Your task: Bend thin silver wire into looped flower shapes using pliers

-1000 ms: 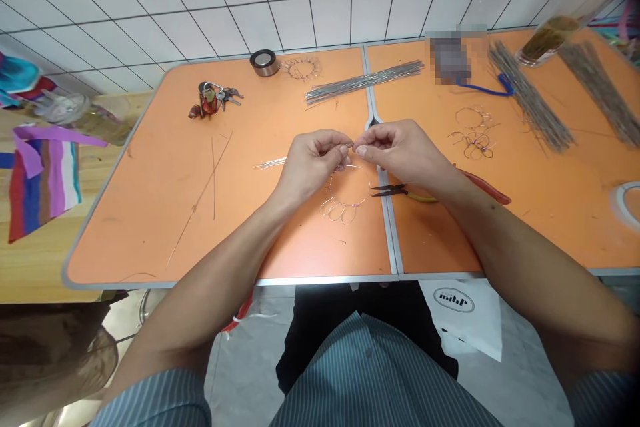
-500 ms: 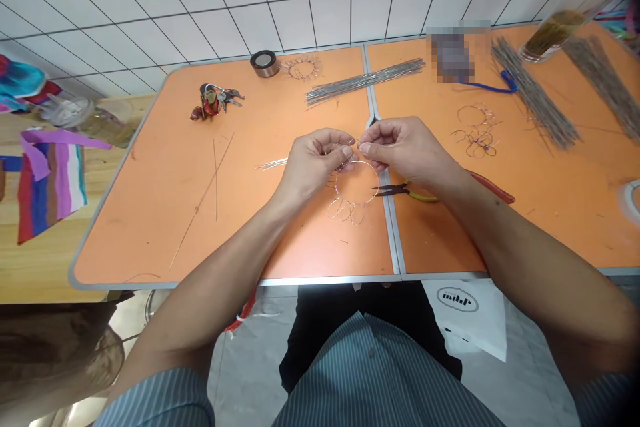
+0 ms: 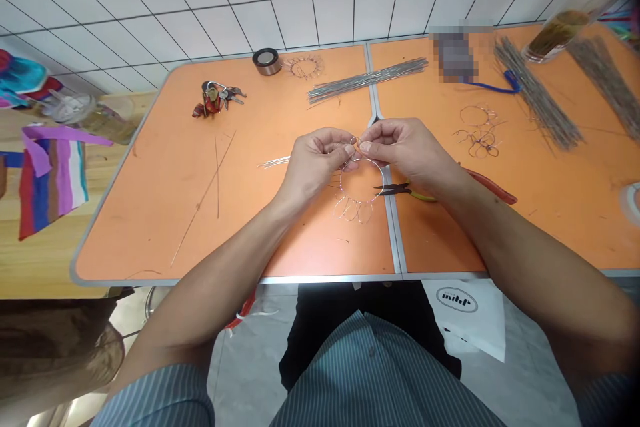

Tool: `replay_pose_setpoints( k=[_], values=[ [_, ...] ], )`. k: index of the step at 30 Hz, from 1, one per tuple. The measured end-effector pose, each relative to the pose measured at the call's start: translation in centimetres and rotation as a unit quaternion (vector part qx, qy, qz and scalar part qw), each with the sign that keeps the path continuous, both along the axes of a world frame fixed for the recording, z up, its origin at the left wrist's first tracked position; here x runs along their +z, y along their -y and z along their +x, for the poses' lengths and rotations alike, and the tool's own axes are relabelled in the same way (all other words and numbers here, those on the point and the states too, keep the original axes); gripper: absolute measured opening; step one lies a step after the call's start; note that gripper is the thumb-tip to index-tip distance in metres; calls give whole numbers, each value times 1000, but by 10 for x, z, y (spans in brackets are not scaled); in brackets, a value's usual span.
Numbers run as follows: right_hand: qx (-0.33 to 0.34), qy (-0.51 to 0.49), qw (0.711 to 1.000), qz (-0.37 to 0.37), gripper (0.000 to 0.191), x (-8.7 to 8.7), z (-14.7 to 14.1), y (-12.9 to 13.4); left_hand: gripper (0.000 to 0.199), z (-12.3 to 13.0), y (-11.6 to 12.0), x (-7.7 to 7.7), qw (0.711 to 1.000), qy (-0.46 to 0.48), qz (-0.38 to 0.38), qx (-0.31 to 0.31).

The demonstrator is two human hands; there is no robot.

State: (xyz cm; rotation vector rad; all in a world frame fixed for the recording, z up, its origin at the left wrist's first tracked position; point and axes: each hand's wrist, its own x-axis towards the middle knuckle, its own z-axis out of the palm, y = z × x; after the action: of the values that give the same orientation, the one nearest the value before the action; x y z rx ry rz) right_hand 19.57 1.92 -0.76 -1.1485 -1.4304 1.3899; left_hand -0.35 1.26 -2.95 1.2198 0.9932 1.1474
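A thin wire ring point(image 3: 362, 202) with several small wire loops along its lower edge hangs just above the orange table point(image 3: 280, 240). My left hand point(image 3: 323, 157) pinches the ring's top between thumb and fingers. Close on its right, my right hand point(image 3: 395, 147) has thumb and forefinger closed on the wire at a small loop between the hands. Pliers point(image 3: 393, 189) with yellow and red handles lie beneath my right wrist, partly hidden. Some straight wires point(image 3: 275, 162) show left of my left hand.
Wire bundles point(image 3: 367, 80) point(image 3: 540, 97) lie toward the back and right. Keys point(image 3: 220, 99), a tape roll point(image 3: 267, 61), wire rings point(image 3: 479, 130), a blue cord point(image 3: 493, 87) and a glass jar point(image 3: 555, 37) stand around. Two loose wires point(image 3: 217, 177) lie at left.
The hanging wire ring has swung slightly to the right. The small loop between my fingertips now shows more clearly. Both hands stay nearly in place, still pinching.
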Motion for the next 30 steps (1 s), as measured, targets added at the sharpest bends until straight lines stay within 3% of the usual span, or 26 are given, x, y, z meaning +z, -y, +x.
replay_pose_setpoints(
  k=[7,22,30],
  values=[
    [0,-7,1000,-4,12,0,-3,1,31,0,0,0,1000,-7,-4,7],
    [20,9,1000,-23,17,-1,1,0,19,-1,0,-3,1000,-21,-9,-10],
    [12,29,999,-7,25,0,4,-2,21,0,3,3,999,-46,8,-18]
  ],
)
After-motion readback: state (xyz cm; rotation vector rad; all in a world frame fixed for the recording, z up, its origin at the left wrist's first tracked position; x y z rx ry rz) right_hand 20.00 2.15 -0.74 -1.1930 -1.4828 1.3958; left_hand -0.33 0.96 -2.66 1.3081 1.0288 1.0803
